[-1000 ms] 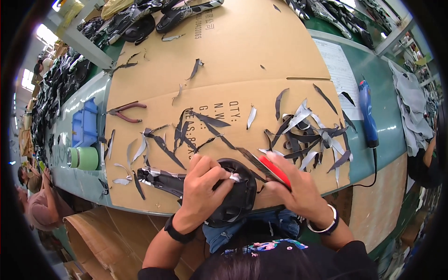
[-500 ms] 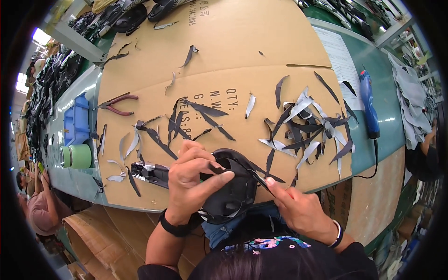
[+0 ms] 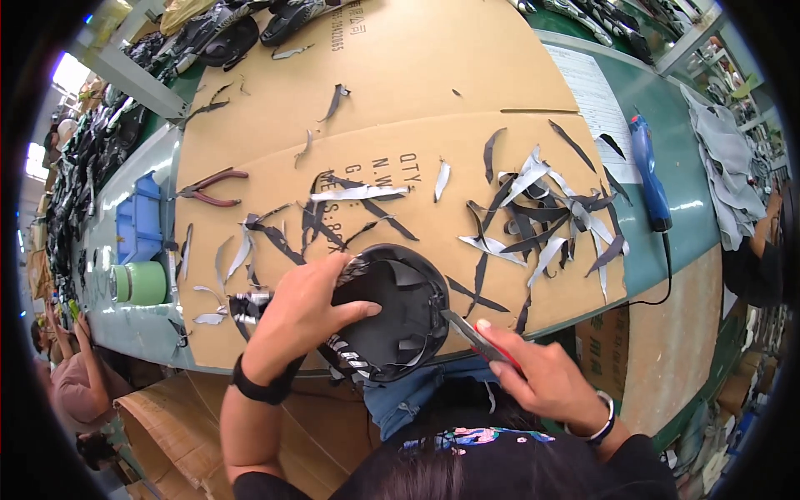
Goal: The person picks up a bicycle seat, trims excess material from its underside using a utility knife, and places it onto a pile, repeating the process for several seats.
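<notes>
My left hand (image 3: 304, 312) grips a black moulded, shell-like part (image 3: 400, 321) at its left side, with the thumb reaching over the hollow. The part is tilted so that its inside faces up, near the front edge of the table. A utility knife (image 3: 477, 337) with a red handle is held in my right hand (image 3: 546, 375). Its blade points up and left, close to the part's right rim; whether it touches, I cannot tell. Beyond the part, a pale strip (image 3: 358, 192) lies across dark strips on the cardboard.
Cardboard (image 3: 433, 75) covers the table, with a pile of dark and pale strips (image 3: 542, 212) at right. Red-handled pliers (image 3: 218, 187), a blue bin (image 3: 138, 218) and a green roll (image 3: 142, 283) are at left. A blue corded tool (image 3: 650, 175) lies at right. Another person (image 3: 79, 367) is far left.
My left hand has moved from a pinch above the part to a grip on its left side. The part now shows its hollow. A pale strip has appeared on the cardboard.
</notes>
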Motion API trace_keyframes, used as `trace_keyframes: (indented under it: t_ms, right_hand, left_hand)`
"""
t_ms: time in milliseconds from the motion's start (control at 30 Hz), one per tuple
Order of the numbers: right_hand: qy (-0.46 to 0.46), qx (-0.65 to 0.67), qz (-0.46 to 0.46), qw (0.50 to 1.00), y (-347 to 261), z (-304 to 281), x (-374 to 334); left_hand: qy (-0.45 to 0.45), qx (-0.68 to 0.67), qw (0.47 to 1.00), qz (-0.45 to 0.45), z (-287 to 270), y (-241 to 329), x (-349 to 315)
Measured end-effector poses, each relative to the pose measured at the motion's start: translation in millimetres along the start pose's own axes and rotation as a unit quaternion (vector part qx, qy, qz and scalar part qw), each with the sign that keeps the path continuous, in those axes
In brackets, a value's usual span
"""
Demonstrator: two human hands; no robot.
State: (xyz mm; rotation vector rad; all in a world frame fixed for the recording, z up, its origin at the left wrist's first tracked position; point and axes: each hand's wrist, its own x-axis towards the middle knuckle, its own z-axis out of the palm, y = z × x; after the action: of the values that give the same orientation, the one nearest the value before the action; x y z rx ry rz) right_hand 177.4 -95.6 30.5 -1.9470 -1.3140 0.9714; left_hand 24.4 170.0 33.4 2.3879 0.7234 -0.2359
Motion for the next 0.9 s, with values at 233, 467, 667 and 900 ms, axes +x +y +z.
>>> trace_keyframes:
  t_ms: [233, 467, 667, 900]
  right_hand:
    - [0.004, -0.128, -0.096, 0.987, 10, 0, 59]
    - [0.042, -0.006, -0.100, 0.994, 13, 38, 35]
    - [-0.016, 0.081, 0.017, 0.996, -7, 41, -1]
    - [-0.040, 0.174, 0.117, 0.977, -7, 53, -47]
  left_hand:
    - [0.050, -0.408, 0.906, -0.100, 0, -4, -18]
    - [0.171, -0.581, 0.769, -0.205, 48, 15, -54]
    - [0.383, -0.415, 0.805, -0.182, 89, 48, -80]
    - [0.490, -0.279, 0.805, -0.184, 140, 81, -97]
